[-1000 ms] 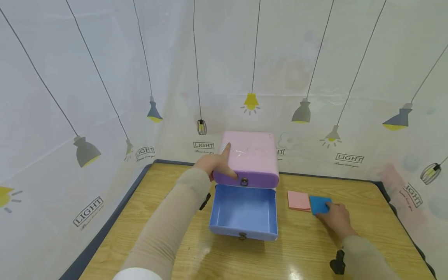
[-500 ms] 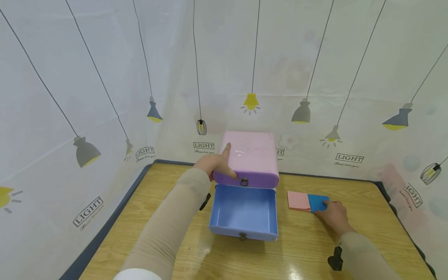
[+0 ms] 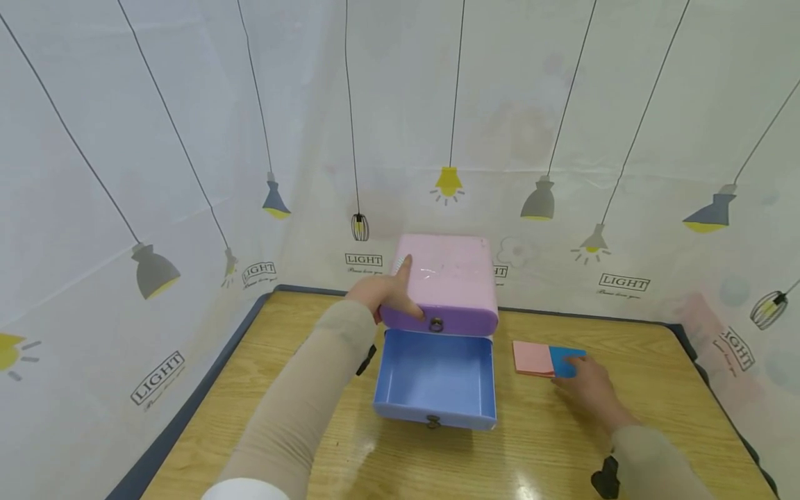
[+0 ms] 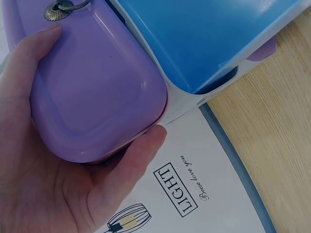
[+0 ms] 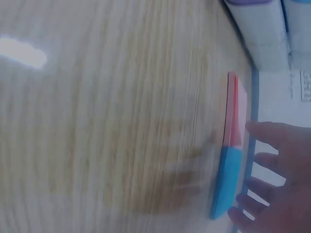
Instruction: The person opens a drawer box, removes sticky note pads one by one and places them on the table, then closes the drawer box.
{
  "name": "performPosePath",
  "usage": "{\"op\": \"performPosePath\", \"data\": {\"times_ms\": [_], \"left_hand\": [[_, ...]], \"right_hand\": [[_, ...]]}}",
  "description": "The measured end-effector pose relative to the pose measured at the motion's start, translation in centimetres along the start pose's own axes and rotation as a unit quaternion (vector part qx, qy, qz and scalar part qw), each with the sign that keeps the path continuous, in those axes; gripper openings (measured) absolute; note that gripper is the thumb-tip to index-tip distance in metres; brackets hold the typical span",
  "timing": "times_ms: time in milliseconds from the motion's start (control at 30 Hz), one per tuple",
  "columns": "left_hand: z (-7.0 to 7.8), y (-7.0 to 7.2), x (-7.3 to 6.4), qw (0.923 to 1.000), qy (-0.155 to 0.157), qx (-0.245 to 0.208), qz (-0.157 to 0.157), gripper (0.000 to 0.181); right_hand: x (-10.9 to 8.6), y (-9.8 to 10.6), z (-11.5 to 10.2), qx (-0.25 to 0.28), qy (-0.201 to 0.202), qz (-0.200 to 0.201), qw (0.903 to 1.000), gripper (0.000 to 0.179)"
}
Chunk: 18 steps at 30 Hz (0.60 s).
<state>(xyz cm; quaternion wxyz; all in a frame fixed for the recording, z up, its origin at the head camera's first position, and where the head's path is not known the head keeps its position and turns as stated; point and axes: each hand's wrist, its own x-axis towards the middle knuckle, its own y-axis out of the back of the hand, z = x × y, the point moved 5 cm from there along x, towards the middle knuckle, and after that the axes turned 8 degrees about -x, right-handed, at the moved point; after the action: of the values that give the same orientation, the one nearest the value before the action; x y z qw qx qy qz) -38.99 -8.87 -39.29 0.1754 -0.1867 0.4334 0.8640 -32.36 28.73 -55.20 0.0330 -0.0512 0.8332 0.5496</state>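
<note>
A small drawer unit with a pink top (image 3: 446, 271) stands against the back backdrop. Its upper drawer has a purple front (image 3: 469, 323) and is closed; below it, the blue drawer (image 3: 434, 378) is pulled out. My left hand (image 3: 389, 295) grips the unit's upper left front corner, one digit reaching across the purple front (image 4: 97, 92) toward the metal ring pull (image 4: 60, 9). At right, a pink sticky note pad (image 3: 531, 358) and a blue sticky note pad (image 3: 558, 362) lie side by side. My right hand (image 3: 594, 392) hovers by the blue pad, fingers loosely spread.
The wooden table (image 3: 519, 444) ends at a dark blue border along the backdrop (image 3: 625, 305). Behind and to the sides rises the cloth printed with hanging lamps. The pulled-out drawer's front edge, with its metal pull (image 3: 433, 421), juts toward me.
My right hand has slid the blue pad left against the pink one, then let go and drawn back slightly. The left hand and the drawers have stayed put.
</note>
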Motion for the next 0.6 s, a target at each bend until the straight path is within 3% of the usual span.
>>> {"op": "performPosePath", "data": {"times_ms": [133,400,600], "left_hand": [[0.1,0.0,-0.1,1.0,-0.008,0.001,-0.002,0.136],[0.1,-0.1,-0.1,0.9995,-0.01,-0.026,-0.014,0.134],[-0.1,-0.1,0.5,0.9998,0.005,-0.015,-0.012,0.135]], "right_hand": [[-1.1,-0.7,-2.0,0.019,0.057,-0.001,0.9982,0.056],[-2.9,-1.8,-5.2,0.101,0.029,-0.052,0.9931,0.052],[-4.7,-1.7,-8.1,0.13,0.087,-0.065,0.9856,0.049]]}}
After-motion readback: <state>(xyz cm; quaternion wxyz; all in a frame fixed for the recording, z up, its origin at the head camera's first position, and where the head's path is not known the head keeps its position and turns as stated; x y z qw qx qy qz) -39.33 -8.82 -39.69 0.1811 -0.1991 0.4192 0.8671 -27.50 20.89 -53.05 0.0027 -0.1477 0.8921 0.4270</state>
